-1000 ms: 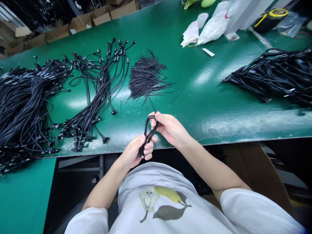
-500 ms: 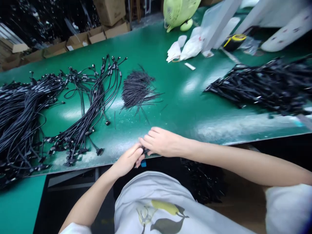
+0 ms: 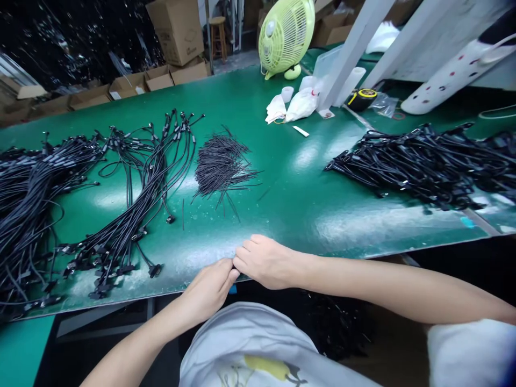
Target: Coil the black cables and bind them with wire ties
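My left hand [image 3: 210,286] and my right hand [image 3: 264,262] meet at the table's front edge, fingers closed and knuckles nearly touching. Between them only a small dark bit shows; the fingers hide the rest of it. Just beyond them on the table lies a pile of short thin black ties [image 3: 221,164], with a few loose ones around it. To the left a spread bunch of black cables [image 3: 155,180] with connectors at both ends lies on the table. A bigger heap of similar cables [image 3: 36,188] sits at the far left.
On the right of the green table [image 3: 290,199] lies a heap of bundled black cables [image 3: 423,166]. Toward the back stand a light green fan [image 3: 287,37], white bags [image 3: 301,105], a grey post [image 3: 355,48] and a tape measure [image 3: 363,99]. Cardboard boxes [image 3: 161,78] line the far edge.
The view has tilted up, so the table's things sit lower and more of the fan shows. My hands have turned and drawn closer together, covering the dark thing that showed between them.
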`<move>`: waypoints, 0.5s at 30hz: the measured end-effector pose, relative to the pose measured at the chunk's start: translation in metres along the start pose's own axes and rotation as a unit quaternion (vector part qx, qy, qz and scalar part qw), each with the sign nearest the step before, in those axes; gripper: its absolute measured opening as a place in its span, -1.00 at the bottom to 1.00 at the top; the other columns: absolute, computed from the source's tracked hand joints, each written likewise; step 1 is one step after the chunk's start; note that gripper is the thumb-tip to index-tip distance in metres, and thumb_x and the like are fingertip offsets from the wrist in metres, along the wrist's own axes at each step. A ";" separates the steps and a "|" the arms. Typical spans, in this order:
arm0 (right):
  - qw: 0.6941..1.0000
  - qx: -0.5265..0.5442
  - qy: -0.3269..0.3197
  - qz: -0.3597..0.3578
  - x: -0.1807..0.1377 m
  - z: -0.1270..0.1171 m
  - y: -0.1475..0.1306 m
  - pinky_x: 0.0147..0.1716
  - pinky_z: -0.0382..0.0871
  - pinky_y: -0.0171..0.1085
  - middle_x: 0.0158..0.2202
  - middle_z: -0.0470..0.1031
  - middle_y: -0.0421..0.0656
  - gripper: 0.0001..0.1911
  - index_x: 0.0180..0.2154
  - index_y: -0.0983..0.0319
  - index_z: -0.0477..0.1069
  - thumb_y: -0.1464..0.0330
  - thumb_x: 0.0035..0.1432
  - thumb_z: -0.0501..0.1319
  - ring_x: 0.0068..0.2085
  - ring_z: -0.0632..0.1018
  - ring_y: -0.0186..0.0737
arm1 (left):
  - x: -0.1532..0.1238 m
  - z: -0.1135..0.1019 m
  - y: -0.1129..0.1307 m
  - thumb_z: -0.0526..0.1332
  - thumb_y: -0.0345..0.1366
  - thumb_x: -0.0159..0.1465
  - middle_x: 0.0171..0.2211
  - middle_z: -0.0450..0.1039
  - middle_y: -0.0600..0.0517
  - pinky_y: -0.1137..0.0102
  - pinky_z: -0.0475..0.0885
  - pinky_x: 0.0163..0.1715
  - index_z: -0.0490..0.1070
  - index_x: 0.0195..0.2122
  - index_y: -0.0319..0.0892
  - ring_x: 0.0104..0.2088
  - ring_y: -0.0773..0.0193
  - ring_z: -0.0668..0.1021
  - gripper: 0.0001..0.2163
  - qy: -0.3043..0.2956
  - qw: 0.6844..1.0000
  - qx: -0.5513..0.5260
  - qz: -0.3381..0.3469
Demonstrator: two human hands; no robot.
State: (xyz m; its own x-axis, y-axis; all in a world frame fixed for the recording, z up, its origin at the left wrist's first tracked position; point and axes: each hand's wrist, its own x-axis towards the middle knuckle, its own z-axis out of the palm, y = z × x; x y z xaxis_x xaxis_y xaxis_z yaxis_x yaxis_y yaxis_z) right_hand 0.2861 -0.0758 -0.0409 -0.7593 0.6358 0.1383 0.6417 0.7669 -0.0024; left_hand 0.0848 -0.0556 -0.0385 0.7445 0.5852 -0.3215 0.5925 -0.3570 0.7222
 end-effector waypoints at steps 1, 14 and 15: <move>1.000 0.000 0.007 0.000 0.000 -0.001 0.002 -0.45 -0.14 -0.19 -0.47 0.33 -0.14 -0.84 -0.41 0.25 0.27 0.47 0.22 0.01 -0.46 0.24 -0.26 | 0.002 0.001 -0.001 -0.15 -0.15 0.41 -0.46 0.28 0.07 0.38 0.20 -0.40 0.23 -0.36 -0.16 -0.45 0.29 0.32 -0.70 0.007 1.000 -0.005 0.001; 0.983 -0.050 0.143 -0.103 -0.006 0.012 0.017 -0.56 -0.03 -0.26 -0.54 0.28 -0.23 -0.67 -0.44 0.26 0.29 0.28 0.35 -0.01 -0.55 0.30 -0.33 | 0.006 0.006 -0.012 -0.02 0.12 0.31 -0.51 0.29 0.08 0.46 0.27 -0.54 0.37 -0.31 -0.19 -0.56 0.38 0.27 -0.55 -0.070 0.969 -0.233 -0.050; 0.979 -0.049 0.150 -0.127 -0.005 0.011 0.018 -0.57 -0.02 -0.28 -0.54 0.28 -0.23 -0.66 -0.44 0.27 0.31 0.25 0.35 0.00 -0.55 0.31 -0.34 | 0.007 0.009 -0.013 0.03 0.17 0.26 -0.50 0.33 0.06 0.46 0.26 -0.57 0.40 -0.31 -0.19 -0.58 0.39 0.26 -0.53 -0.060 0.962 -0.258 -0.062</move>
State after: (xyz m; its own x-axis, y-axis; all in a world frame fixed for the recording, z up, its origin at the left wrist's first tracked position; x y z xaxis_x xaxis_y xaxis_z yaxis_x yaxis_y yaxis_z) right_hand 0.3001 -0.0646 -0.0525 -0.8390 0.3608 0.4072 0.4552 0.8755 0.1622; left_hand 0.0853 -0.0531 -0.0559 0.7262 0.4999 -0.4719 0.4713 0.1377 0.8712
